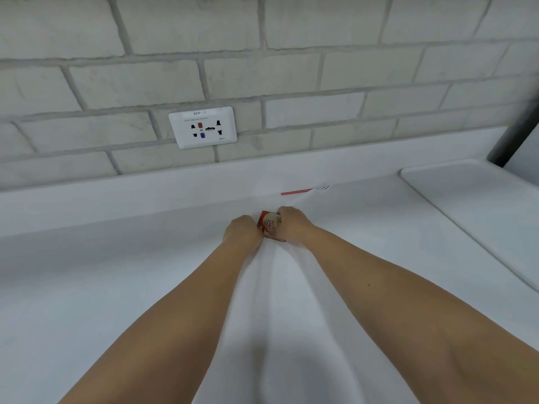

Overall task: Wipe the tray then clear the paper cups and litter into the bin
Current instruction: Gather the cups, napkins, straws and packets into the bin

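Near the bench's (116,287) back edge, the right hand (291,223) gripped a sachet (267,226). The left hand (240,232), fingers curled, touched its left edge, grip unclear. The tray (466,205) sat right.

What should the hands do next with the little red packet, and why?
Probably lift the red packet off the counter: the right hand grips it, and the left hand is curled close beside it, so it seems ready to go. The red stick behind could come after.
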Tool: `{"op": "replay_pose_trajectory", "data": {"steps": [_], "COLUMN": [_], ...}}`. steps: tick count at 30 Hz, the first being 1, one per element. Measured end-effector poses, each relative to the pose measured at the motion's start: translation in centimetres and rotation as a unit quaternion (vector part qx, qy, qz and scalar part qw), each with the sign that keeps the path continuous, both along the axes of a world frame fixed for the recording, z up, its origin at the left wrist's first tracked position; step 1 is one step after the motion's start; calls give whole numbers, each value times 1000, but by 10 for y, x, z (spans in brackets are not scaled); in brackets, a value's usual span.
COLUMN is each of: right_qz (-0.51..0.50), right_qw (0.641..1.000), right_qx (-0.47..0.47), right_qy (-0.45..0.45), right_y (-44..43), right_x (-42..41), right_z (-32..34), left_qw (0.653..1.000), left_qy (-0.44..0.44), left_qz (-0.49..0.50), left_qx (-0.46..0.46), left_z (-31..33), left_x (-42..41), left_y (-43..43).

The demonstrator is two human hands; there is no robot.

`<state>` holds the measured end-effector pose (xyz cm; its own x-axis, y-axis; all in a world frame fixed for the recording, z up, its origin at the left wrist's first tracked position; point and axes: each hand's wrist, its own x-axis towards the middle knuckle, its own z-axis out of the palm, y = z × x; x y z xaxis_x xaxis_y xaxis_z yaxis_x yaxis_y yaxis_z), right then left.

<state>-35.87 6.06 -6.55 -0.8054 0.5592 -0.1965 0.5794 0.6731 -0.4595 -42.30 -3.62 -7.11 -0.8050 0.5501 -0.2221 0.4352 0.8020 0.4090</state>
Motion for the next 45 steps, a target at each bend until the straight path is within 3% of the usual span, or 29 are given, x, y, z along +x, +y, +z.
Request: {"op": "replay_pose_trajectory", "data": {"steps": [4, 7, 9, 11, 13, 18, 19, 22, 25, 27, 29, 32, 37, 45], "right_qz": [-37, -107, -129, -132, -133, -126, -117, -73, -31, 3, 32, 48, 25, 6], "right_qw": [994, 950, 923, 918, 914, 908, 910, 945, 990, 986, 976, 967, 963, 983], "right_qx": [-83, -246, -309, -323, -332, -347, -345, -266, -4, 151, 215, 239, 251, 117], "right_qy": [64, 159, 188, 191, 194, 201, 197, 175, 135, 69, -8, -80, -95, -139], "right_y": [8, 8, 4, 1, -4, -8, -9, -5, 26, 54, 77, 93, 95, 73], "right_x": [5, 12, 14, 13, 10, 0, -3, -9, -12, -12, -14, -17, -21, 7], "right_z": [-5, -2, 2, 2, 0, -2, -3, -4, 0, 1, 0, -1, 7, 20], "left_qw": [999, 995, 973, 923, 889, 844, 849, 868, 866, 872, 877, 880, 878, 901], "left_qy": [41, -24, -99, -189, -244, -329, -327, -288, -271, -259, -243, -227, -230, -210], "left_qz": [-17, 25, 65, 118, 134, 137, 120, 103, 138, 140, 132, 133, 115, 101], "left_qx": [-5, 92, 199, 312, 363, 401, 397, 390, 396, 391, 394, 394, 404, 365], "left_z": [-1, -2, -3, -3, -7, -5, -6, -17, -22, -25, -31, -34, -33, -34], "left_x": [4, -1, -2, 2, 4, 1, 1, -4, -10, -13, -16, -17, -18, -13], "left_y": [-1, -5, -7, -9, -9, -6, -5, -1, 2, 5, 8, 9, 7, 1]}}
